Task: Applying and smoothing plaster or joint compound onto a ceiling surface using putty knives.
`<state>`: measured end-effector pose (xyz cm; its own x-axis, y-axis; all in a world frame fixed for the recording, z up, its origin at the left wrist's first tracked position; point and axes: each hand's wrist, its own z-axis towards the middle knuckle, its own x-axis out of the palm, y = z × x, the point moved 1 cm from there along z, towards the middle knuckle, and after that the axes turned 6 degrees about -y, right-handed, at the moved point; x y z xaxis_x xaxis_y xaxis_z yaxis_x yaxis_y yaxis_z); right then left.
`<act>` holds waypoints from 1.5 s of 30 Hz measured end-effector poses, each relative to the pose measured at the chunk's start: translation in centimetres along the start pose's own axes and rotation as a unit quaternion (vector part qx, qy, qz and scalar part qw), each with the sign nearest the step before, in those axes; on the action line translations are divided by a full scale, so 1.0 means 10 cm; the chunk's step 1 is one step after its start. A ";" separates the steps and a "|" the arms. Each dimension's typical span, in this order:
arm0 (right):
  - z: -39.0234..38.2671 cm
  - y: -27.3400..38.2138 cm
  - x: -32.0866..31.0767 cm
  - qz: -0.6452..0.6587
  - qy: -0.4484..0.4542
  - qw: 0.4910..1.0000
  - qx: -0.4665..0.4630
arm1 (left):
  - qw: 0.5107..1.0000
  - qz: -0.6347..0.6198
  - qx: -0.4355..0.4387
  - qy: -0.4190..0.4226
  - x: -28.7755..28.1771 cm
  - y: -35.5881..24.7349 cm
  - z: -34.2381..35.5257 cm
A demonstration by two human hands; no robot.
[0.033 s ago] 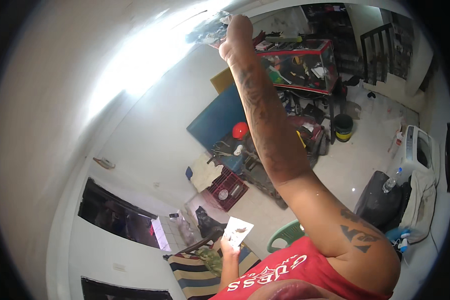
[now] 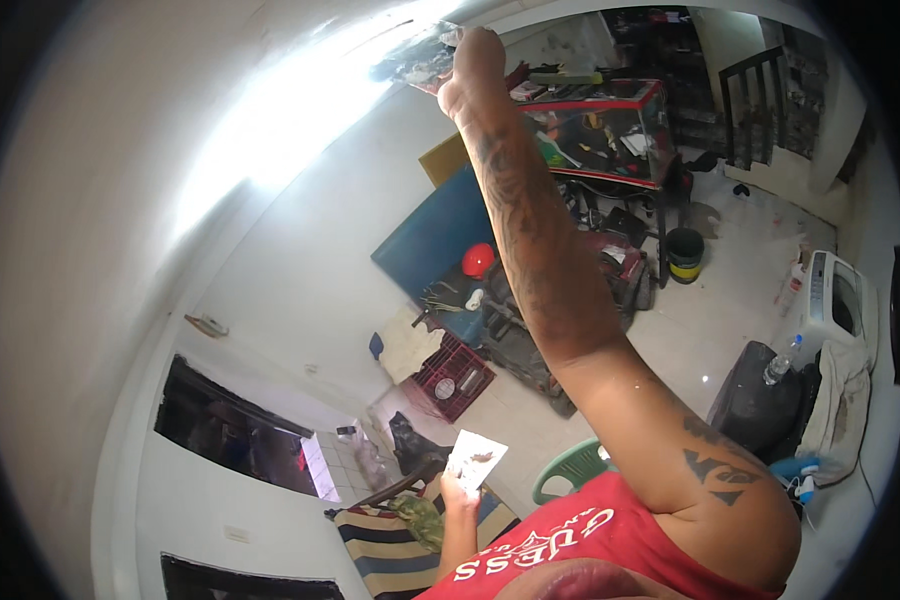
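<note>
Work Under Way Up High, Its Extent Unclear

We are holding our right hand (image 2: 478, 62) raised beside the bright glare (image 2: 260, 130) on the pale wall (image 2: 80, 260), where it is meeting a dark, mottled piece (image 2: 415, 60). Our fingers there are hiding from view, so we are not able to tell whether they are gripping it or only pressing against it. Down low, our left hand (image 2: 456, 492) is closing its fingers on the lower edge of a flat white sheet (image 2: 476, 460), which is showing brown smears and standing out above striped cloth (image 2: 370, 550), left of a green chair (image 2: 567, 462).

We are judging the work to be in progress, not finished, since both hands are staying occupied. Glare is hiding what is done up there, and we are seeing nothing that measures what is left.
</note>
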<state>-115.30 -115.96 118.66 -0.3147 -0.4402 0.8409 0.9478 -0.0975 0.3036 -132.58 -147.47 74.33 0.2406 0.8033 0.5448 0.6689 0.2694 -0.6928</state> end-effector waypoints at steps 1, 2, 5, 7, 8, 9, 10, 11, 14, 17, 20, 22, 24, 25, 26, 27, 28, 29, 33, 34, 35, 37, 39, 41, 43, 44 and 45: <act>-0.03 0.05 0.05 0.013 0.016 0.999 0.029 | 1.000 0.011 0.000 0.016 0.00 0.03 0.05; -0.06 0.09 0.10 0.018 0.031 0.998 0.050 | 1.000 0.010 -0.001 0.016 -0.03 0.06 0.07; -0.04 0.20 0.14 0.014 0.055 0.996 0.069 | 0.997 -0.005 -0.018 0.075 0.02 0.13 0.14; -0.02 0.24 0.17 0.017 0.059 0.995 0.076 | 0.998 -0.002 -0.028 0.062 0.08 0.14 0.12; -0.01 0.25 0.19 0.019 0.060 0.995 0.079 | 0.998 -0.002 -0.028 0.063 0.11 0.14 0.10; 0.00 0.25 0.19 0.018 0.057 0.995 0.079 | 0.998 -0.005 -0.033 0.051 0.16 0.14 0.07; 0.01 0.25 0.19 0.021 0.055 0.995 0.082 | 0.999 -0.007 -0.038 0.038 0.18 0.14 0.05; 0.02 0.25 0.19 0.020 0.047 0.995 0.080 | 0.998 -0.007 -0.040 0.039 0.18 0.14 0.05; 0.13 0.24 0.17 0.006 0.055 0.996 0.076 | 0.998 -0.002 -0.027 0.065 0.09 0.18 0.10; 0.09 0.20 0.29 0.058 -0.006 0.997 0.056 | 0.986 -0.062 -0.050 0.145 -0.28 0.19 0.42; 0.09 0.20 0.32 0.059 -0.051 0.995 0.068 | 0.967 -0.107 -0.057 0.226 -0.38 0.17 0.47; 0.22 0.18 0.19 0.090 -0.025 0.992 0.089 | 0.988 -0.033 -0.012 0.148 -0.27 0.16 0.39; 0.25 0.11 0.14 0.123 0.003 0.986 0.114 | 0.987 -0.035 -0.009 0.154 -0.22 0.13 0.33; 0.20 0.05 0.16 0.121 0.046 0.991 0.043 | 0.987 -0.038 -0.005 0.155 -0.19 0.09 0.27; 0.15 0.00 0.18 0.119 0.088 0.989 -0.029 | 0.987 -0.037 -0.007 0.156 -0.15 0.08 0.21; 0.15 -0.01 0.11 0.152 0.060 0.986 -0.018 | 0.994 -0.019 -0.009 0.108 0.11 0.03 -0.05; 0.06 -0.04 0.18 0.153 0.060 0.986 -0.016 | 0.998 -0.006 -0.003 0.054 0.21 -0.03 -0.20; -0.10 -0.09 0.29 0.162 0.018 0.986 -0.019 | 0.999 -0.010 0.001 0.050 0.11 -0.06 -0.16; -0.16 -0.17 0.41 0.057 -0.089 0.977 -0.184 | 0.991 -0.024 -0.001 0.128 0.17 -0.08 -0.23; -0.21 -0.21 0.48 -0.007 -0.120 0.959 -0.255 | 0.992 -0.029 0.000 0.119 0.20 -0.11 -0.30; -0.29 -0.26 0.48 0.019 -0.087 0.950 -0.299 | 0.993 -0.029 -0.002 0.118 0.16 -0.11 -0.26; -0.55 -0.32 0.59 -0.068 -0.068 0.938 -0.334 | 0.992 -0.038 0.010 0.117 -0.04 -0.12 -0.11; -0.85 -0.37 0.73 -0.051 -0.038 0.932 -0.356 | 0.990 -0.040 0.013 0.132 -0.19 -0.11 0.05; -1.05 -0.37 0.82 -0.072 -0.048 0.900 -0.426 | 0.986 -0.034 0.007 0.163 -0.12 -0.09 0.06; -1.27 -0.38 0.83 -0.136 -0.072 0.855 -0.495 | 0.988 -0.017 0.017 0.151 -0.02 -0.12 -0.02; -1.44 -0.38 0.84 -0.154 -0.077 0.839 -0.516 | 0.988 -0.015 0.018 0.154 0.01 -0.14 -0.03; -1.59 -0.50 0.83 -0.069 0.003 0.933 -0.354 | 0.989 -0.027 0.027 0.143 -0.02 -0.17 -0.03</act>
<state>-121.83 -133.38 117.03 -0.4371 -0.3844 0.8131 0.6954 -0.7178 0.0345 -133.53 -148.27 75.50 0.4003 0.6056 0.6877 0.6491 0.3423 -0.6793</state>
